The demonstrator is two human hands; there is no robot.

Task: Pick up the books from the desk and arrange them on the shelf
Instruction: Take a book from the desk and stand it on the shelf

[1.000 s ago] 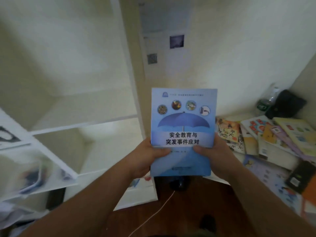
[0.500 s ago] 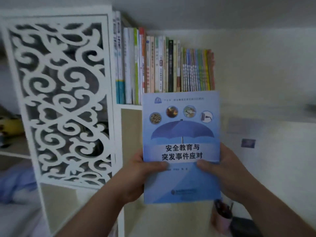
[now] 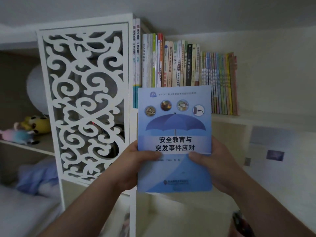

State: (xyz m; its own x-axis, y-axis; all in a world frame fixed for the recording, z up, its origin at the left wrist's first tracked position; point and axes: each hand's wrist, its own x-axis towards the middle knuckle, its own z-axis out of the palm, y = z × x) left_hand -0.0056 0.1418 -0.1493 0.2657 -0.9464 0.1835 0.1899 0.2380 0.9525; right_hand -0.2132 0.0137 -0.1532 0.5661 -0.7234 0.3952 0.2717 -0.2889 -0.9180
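Blue book (image 3: pixel 174 134) is upright, long axis vertical, front cover facing the camera, title text reading right way up, top edge pointing at the ceiling. Slight lean only; edges run near parallel to the spines behind it.

Held in mid-air between both hands, in front of the shelf (image 3: pixel 256 118), not touching it. Its top edge overlaps the lower part of the row of books (image 3: pixel 188 65) standing on that shelf.

Left hand (image 3: pixel 131 166) grips the book's left edge low down, thumb curled across the cover just under the title, other fingers behind and hidden. Right hand (image 3: pixel 217 166) grips the right edge at the same height, thumb on the cover, mirror of the left. Both thumbs point inward toward each other.

Row of books stands spine-out, packed from the white carved panel (image 3: pixel 83 103) rightward. Plush toys (image 3: pixel 29 129) sit on a lower ledge far left.
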